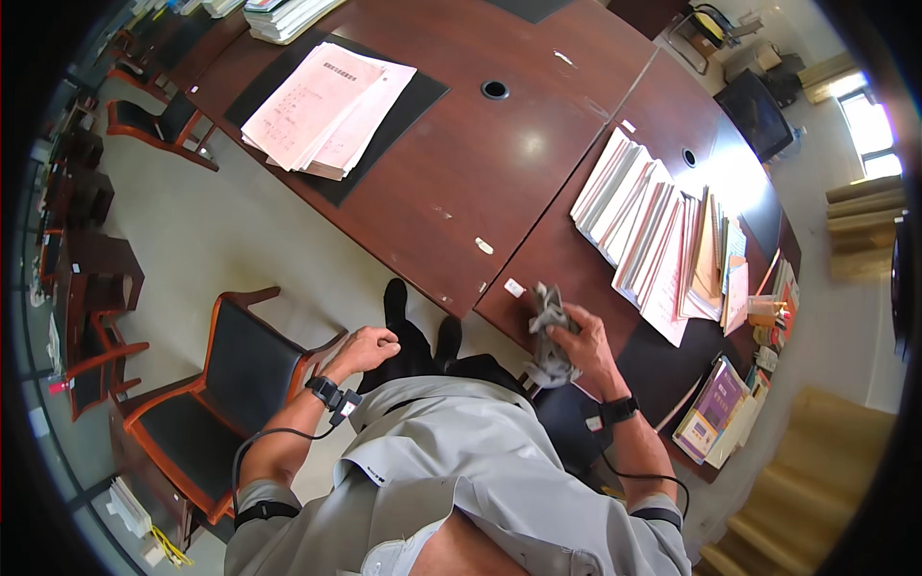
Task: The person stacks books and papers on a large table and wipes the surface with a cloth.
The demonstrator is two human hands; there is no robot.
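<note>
My right hand (585,341) grips a crumpled grey cloth (550,345) at the near edge of the wooden conference table (446,180). The cloth hangs bunched below and above my fingers. My left hand (369,348) is held in front of my body, over the floor beside my dark trousers; its fingers are curled, and nothing shows in them. A small white label (514,288) lies on the table just left of the cloth's top. Black straps with small wired devices are on both wrists.
A long row of papers and folders (648,230) lies right of the table's seam. Pink-covered papers (317,108) rest on a black desk mat (421,90) at the upper left. Purple-covered books (709,410) are at the right. A wooden chair with black padding (252,345) stands at my left.
</note>
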